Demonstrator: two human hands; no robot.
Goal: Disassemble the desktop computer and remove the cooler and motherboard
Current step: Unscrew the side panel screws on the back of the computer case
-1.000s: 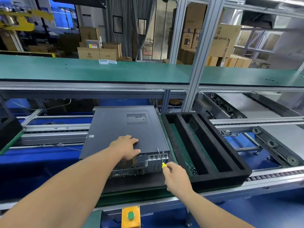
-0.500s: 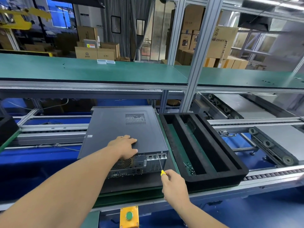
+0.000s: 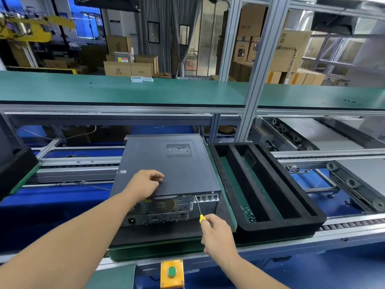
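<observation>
A person is working at an assembly line station, where a dark grey desktop computer [image 3: 166, 165] is lying flat on its side on a black mat over a green pallet [image 3: 158, 250], its rear panel of ports and fan grilles facing the camera. The left hand [image 3: 145, 183] is resting on the near part of the computer's top panel, fingers loosely curled against the metal and gripping nothing. The right hand [image 3: 217, 233] is gripping the yellow handle of a slim screwdriver [image 3: 199, 209], whose thin shaft is angling up and away so that its tip is meeting the upper edge of the rear panel, just left of a row of small slot brackets. The case is looking closed, so the cooler and motherboard are not showing. Just beside the computer on the right, a black foam tray [image 3: 291, 205] with long parallel compartments is sitting on the same pallet, and a small heap of what look like screws [image 3: 249, 214] is lying at the near end of its left compartment. A yellow box with a green push button [image 3: 172, 271] is standing at the near edge of the line, below the computer. A long green tabletop [image 3: 116, 91] is running across the scene behind the conveyor rails, with a couple of small clear boxes [image 3: 142, 79] sitting at its far edge, and stacks of cardboard cartons [image 3: 130, 65] are filling the background.
</observation>
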